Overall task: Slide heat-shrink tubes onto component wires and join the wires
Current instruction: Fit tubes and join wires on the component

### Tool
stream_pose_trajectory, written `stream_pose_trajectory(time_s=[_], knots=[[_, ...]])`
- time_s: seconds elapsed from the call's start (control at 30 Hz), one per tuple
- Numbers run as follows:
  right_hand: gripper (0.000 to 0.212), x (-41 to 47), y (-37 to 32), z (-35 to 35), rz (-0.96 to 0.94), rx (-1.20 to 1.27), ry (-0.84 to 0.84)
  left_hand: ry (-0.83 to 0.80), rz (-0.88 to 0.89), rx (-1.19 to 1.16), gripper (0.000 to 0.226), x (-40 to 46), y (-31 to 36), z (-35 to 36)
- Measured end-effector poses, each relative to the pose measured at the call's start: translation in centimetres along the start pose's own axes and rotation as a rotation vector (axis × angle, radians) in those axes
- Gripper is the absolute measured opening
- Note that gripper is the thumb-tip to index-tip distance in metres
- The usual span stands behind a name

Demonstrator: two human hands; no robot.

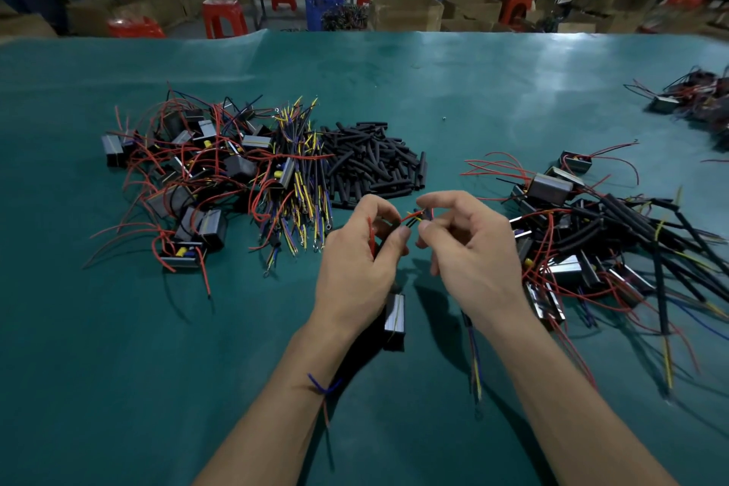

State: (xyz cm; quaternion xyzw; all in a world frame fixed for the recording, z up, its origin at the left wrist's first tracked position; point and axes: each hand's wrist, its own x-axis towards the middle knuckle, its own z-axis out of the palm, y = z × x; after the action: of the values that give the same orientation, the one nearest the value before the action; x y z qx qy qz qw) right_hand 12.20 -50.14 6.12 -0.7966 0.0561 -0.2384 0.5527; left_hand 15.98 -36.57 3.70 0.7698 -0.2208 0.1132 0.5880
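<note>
Both forearms enter from the bottom edge over the green table [118,327]. Left hand [355,268] pinches a red wire [371,235] between thumb and fingers; its component block [394,322] hangs just below the wrist. Right hand [469,249] pinches wire ends [418,218] between the two hands, fingers curled. Loose heat-shrink tubes [374,162] lie in a heap just beyond the fingertips, untouched.
</note>
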Motion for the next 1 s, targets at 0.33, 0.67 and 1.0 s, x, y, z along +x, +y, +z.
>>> stream_pose_trajectory(time_s=[0.33, 0.67, 1.0], knots=[[0.036, 1.3, 0.1, -1.8, 0.443, 0.392, -0.327, -0.062, 0.038, -0.032, 0.013, -0.1, 0.5, 0.0], [0.043, 1.6, 0.4, -2.7, 0.427, 0.481, -0.452, -0.042, 0.040, -0.020, 0.008, -0.2, 0.5, -0.1], [0.035, 1.7, 0.0, -3.0, 0.489, 0.550, -0.461, -0.045, 0.033, -0.016, 0.009, -0.1, 0.4, -0.1]])
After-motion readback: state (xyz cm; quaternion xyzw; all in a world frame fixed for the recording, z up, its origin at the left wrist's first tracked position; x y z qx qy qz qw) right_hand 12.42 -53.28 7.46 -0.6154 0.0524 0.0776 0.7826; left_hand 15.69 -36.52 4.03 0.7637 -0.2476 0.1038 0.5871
